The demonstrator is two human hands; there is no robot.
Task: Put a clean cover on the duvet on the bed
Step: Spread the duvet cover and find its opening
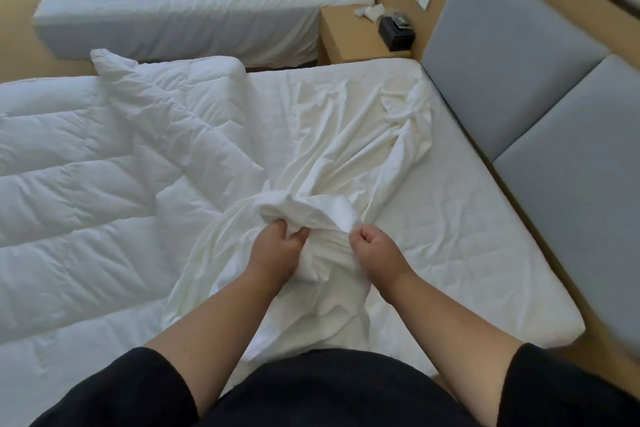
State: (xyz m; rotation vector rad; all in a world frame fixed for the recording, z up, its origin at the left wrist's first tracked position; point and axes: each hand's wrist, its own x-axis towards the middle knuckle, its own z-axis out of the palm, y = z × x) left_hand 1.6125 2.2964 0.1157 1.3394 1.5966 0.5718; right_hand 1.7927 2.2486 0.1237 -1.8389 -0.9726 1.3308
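Both hands (322,246) grip bunched cover (346,163), stretched lengthwise toward headboard (512,55)

Both hands (325,246) on bunched cover (311,211)

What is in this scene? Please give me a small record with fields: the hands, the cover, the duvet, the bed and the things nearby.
left hand: left hand grips the bunched cloth
right hand: right hand pinches an edge of the same cloth
cover: smooth white duvet cover, crumpled, trailing toward the headboard
duvet: white quilted duvet, uncovered, on the bed's left part, one corner folded up
bed: white mattress, against grey padded headboard
nearby: second white bed; wooden nightstand with black box
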